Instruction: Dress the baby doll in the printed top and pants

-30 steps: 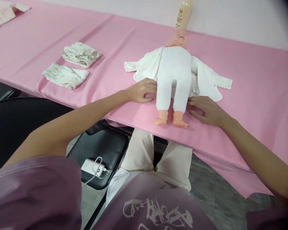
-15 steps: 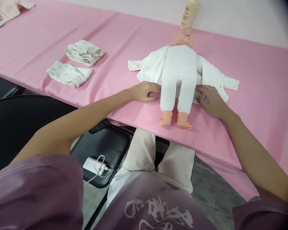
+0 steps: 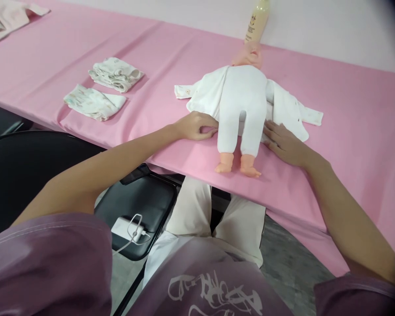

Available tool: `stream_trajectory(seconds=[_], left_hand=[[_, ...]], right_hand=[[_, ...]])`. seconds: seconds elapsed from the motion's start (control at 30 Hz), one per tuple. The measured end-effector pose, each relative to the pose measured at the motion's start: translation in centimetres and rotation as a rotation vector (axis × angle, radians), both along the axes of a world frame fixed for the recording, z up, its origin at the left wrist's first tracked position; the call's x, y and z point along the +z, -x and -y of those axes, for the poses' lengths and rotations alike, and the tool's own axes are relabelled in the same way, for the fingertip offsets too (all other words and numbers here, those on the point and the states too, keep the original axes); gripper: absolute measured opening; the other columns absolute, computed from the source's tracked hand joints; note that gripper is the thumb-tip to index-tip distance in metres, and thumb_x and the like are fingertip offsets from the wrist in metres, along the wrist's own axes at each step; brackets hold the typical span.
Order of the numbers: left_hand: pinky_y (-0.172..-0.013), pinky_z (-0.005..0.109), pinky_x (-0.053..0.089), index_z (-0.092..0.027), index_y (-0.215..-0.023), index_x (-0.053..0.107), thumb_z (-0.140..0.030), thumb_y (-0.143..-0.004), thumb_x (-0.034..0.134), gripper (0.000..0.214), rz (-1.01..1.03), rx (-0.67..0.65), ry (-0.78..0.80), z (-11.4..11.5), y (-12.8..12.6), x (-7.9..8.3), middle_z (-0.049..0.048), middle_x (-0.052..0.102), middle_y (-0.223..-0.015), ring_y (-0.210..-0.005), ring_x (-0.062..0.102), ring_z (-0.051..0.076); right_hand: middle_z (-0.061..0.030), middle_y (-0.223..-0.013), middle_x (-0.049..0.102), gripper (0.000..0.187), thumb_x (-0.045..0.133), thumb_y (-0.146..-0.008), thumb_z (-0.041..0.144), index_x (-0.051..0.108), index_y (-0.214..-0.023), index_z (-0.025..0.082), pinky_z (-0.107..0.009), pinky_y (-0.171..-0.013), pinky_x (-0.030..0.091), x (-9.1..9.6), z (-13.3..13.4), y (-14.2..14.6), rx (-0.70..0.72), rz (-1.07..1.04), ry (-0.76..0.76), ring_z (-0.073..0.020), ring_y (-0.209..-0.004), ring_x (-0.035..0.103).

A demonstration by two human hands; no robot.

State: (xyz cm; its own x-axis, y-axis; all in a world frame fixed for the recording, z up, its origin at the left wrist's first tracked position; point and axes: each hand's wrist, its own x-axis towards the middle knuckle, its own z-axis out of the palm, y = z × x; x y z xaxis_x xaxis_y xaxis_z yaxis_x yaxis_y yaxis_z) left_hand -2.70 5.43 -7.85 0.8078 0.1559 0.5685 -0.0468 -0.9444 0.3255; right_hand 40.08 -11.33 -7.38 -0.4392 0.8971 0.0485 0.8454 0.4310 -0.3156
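A baby doll with a white cloth body lies on its back, feet toward me. Beneath it is spread a white baby shirt, sleeves out to both sides. My left hand is beside the doll's leg on the left, thumb and fingers pinched together at the shirt's lower edge; the fingertips are partly hidden by the leg. On the other side, my right hand rests with fingers stretched out over the shirt's lower edge, close to the other leg.
Two folded printed cloths lie left on the pink tablecloth. A lotion-like bottle stands behind the doll's head. A pink garment is at the far left. A white power bank with cable sits on a black chair.
My right hand has shifted slightly left toward the doll's leg, and its fingers lie flatter on the shirt. My left hand stays about where it was. The view has shifted a little.
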Motion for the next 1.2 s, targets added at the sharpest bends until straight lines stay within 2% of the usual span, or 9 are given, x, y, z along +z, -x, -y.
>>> stream_trajectory(seconds=[0.13,0.27,0.47,0.57,0.67,0.87,0.97,1.07,1.2], left_hand=[[-0.091,0.044,0.074,-0.024,-0.118,0.095,-0.045,-0.119,0.068,0.035,0.091,0.031,-0.030,0.0,0.1,-0.1,0.0117,0.095,-0.113,-0.102,0.093,0.029],[-0.095,0.048,0.072,-0.024,-0.110,0.092,-0.056,-0.125,0.062,0.046,0.173,0.157,-0.012,0.3,0.1,0.0,0.0126,0.093,-0.103,-0.097,0.090,0.030],[-0.110,0.059,0.067,-0.024,-0.118,0.091,-0.064,-0.125,0.059,0.052,0.123,0.383,0.038,-0.1,-0.4,-0.4,0.0137,0.093,-0.115,-0.113,0.087,0.036],[-0.120,0.059,0.063,-0.024,-0.120,0.091,-0.058,-0.121,0.066,0.042,0.076,0.326,0.030,-0.9,-0.7,-0.7,0.0133,0.093,-0.125,-0.121,0.087,0.036],[-0.118,0.059,0.063,-0.024,-0.118,0.090,-0.052,-0.115,0.071,0.034,0.025,0.267,0.034,-1.6,-0.9,-1.0,0.0139,0.092,-0.126,-0.119,0.086,0.036],[-0.118,0.063,0.059,-0.025,-0.118,0.086,-0.054,-0.111,0.073,0.032,0.001,0.280,0.072,-1.7,-0.6,-1.0,0.0145,0.088,-0.131,-0.124,0.080,0.040],[-0.118,0.063,0.056,-0.025,-0.121,0.083,-0.065,-0.119,0.068,0.042,0.074,0.355,0.090,-4.2,-1.0,-1.4,0.0149,0.085,-0.129,-0.123,0.075,0.039],[-0.122,0.063,0.051,-0.024,-0.133,0.077,-0.080,-0.120,0.067,0.058,0.135,0.458,0.080,-9.3,-2.6,-1.8,0.0166,0.078,-0.140,-0.129,0.065,0.038],[-0.123,0.058,0.044,-0.025,-0.142,0.068,-0.077,-0.121,0.075,0.057,0.037,0.506,0.074,-16.5,-5.8,-1.4,0.0132,0.071,-0.154,-0.133,0.051,0.033]], right_hand=[[-0.0009,-0.208,0.024,0.081,0.032,-0.129,0.066,0.025,-0.205,0.038,-0.089,-0.155,0.019,0.4,0.1,0.4,-0.019,0.006,0.003,-0.0480,-0.192,0.029],[0.0024,-0.206,0.031,0.077,0.035,-0.129,0.067,0.034,-0.202,0.044,-0.086,-0.157,0.016,0.9,0.6,0.5,-0.024,-0.042,-0.048,-0.0451,-0.190,0.035],[0.0018,-0.203,0.039,0.074,0.027,-0.130,0.068,0.040,-0.199,0.045,-0.077,-0.160,0.020,0.6,0.8,-0.8,-0.164,-0.084,-0.131,-0.0398,-0.190,0.039],[0.0030,-0.206,0.032,0.079,0.030,-0.128,0.074,0.036,-0.201,0.045,-0.079,-0.159,0.021,-0.1,0.4,-1.9,-0.202,-0.060,-0.077,-0.0419,-0.192,0.033],[-0.0003,-0.207,0.028,0.082,0.030,-0.127,0.075,0.037,-0.201,0.041,-0.081,-0.158,0.020,-0.6,0.1,-2.6,-0.201,-0.040,-0.031,-0.0433,-0.192,0.030],[-0.0031,-0.201,0.045,0.081,0.041,-0.124,0.079,0.047,-0.195,0.043,-0.083,-0.155,0.028,0.1,0.5,-2.1,-0.200,-0.018,-0.127,-0.0475,-0.186,0.044],[-0.0144,-0.192,0.056,0.080,0.043,-0.125,0.078,0.055,-0.189,0.032,-0.075,-0.154,0.037,1.3,-0.4,-1.9,-0.271,-0.079,-0.286,-0.0465,-0.180,0.051],[-0.0259,-0.187,0.058,0.080,0.044,-0.127,0.070,0.054,-0.186,0.017,-0.071,-0.154,0.033,2.9,-3.5,-2.4,-0.375,-0.084,-0.373,-0.0460,-0.177,0.050],[-0.0347,-0.197,0.039,0.079,0.047,-0.132,0.052,0.040,-0.191,-0.001,-0.073,-0.153,0.026,4.7,-9.5,-3.2,-0.583,-0.029,-0.109,-0.0483,-0.186,0.035]])
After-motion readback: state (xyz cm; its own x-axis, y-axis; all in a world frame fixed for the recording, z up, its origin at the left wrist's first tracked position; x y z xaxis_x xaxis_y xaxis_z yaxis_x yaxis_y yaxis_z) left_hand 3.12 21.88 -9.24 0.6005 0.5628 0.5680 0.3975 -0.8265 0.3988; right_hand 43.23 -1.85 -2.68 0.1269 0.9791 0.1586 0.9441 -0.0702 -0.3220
